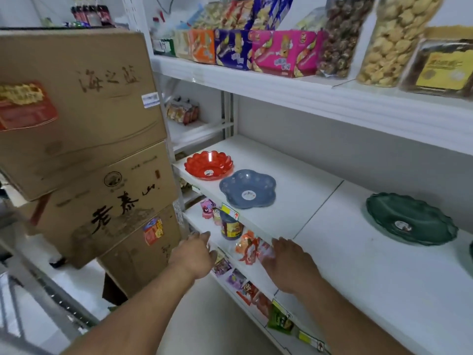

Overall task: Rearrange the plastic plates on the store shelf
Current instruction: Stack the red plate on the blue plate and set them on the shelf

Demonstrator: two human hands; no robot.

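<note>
Three plastic plates lie on the white middle shelf (320, 226). A red scalloped plate (208, 165) sits at the far left, and a blue flower-shaped plate (247, 188) lies just right of it, nearly touching. A dark green plate (410, 219) rests far to the right. My left hand (195, 254) hovers below the shelf's front edge, fingers apart, holding nothing. My right hand (290, 265) is at the shelf's front edge, palm down, fingers spread and empty. Both hands are well short of the plates.
Stacked cardboard boxes (84, 139) stand close on the left. Snack boxes and bags (256, 47) fill the shelf above. The lower shelf holds a jar (231, 228) and small snack packets (249, 248) beneath my hands. Another dark plate's edge shows at the far right.
</note>
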